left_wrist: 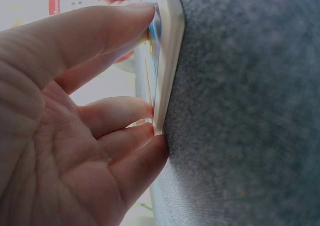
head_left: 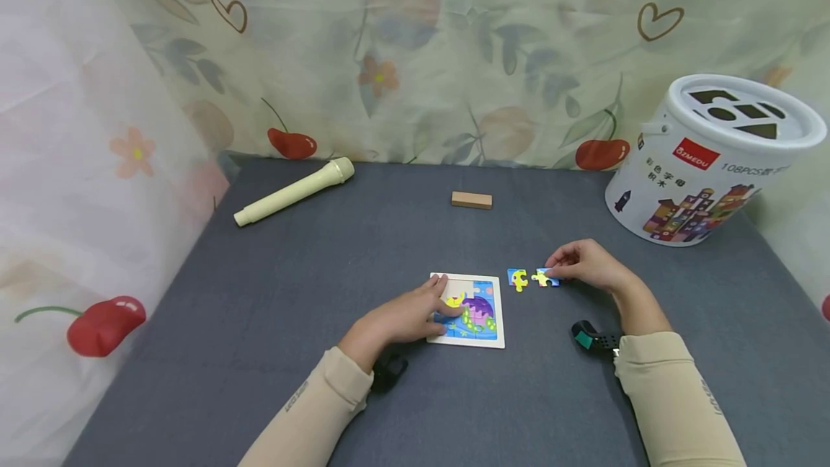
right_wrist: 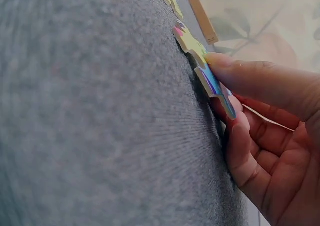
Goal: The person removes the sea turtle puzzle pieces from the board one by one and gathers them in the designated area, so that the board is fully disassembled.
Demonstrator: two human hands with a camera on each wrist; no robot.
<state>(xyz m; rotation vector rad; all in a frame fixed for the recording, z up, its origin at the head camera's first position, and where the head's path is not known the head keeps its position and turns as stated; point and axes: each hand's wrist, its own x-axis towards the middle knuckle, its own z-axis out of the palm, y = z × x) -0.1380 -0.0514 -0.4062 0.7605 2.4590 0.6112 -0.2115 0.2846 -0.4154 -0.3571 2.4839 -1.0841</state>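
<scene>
A square jigsaw puzzle with a white frame (head_left: pixel 501 323) lies on the grey table, partly filled with a colourful picture; a pale bare patch shows near its top. My left hand (head_left: pixel 415 310) rests over its left side, fingers spread, with fingertips at the frame's edge (left_wrist: pixel 172 50) and the thumb on the picture. To the right, my right hand (head_left: pixel 593 265) pinches a blue and yellow puzzle piece (right_wrist: pixel 209 78) between thumb and fingers, tilted close over the cloth. Another puzzle piece (head_left: pixel 517 279), blue and yellow too, lies between that one and the frame.
A small wooden block (head_left: pixel 472 199) lies behind the puzzle. At the back left is a cream-coloured stick with a thicker end (head_left: pixel 295 193). A white bucket with shape holes in its lid (head_left: pixel 707 164) stands at the back right. A patterned curtain (head_left: pixel 415 56) borders the table.
</scene>
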